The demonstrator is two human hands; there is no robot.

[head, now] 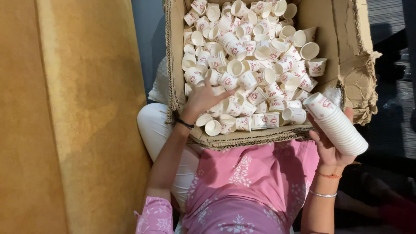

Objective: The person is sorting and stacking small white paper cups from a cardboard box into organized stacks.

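The left hand [203,97] lies spread among loose paper cups [247,56] in the cardboard box [346,65]; the right hand [329,145], just right of it, grips a nested cup stack [338,125].

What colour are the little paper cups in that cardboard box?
The paper cups are white with red printing, seen best in the head view, loose in the brown cardboard box.
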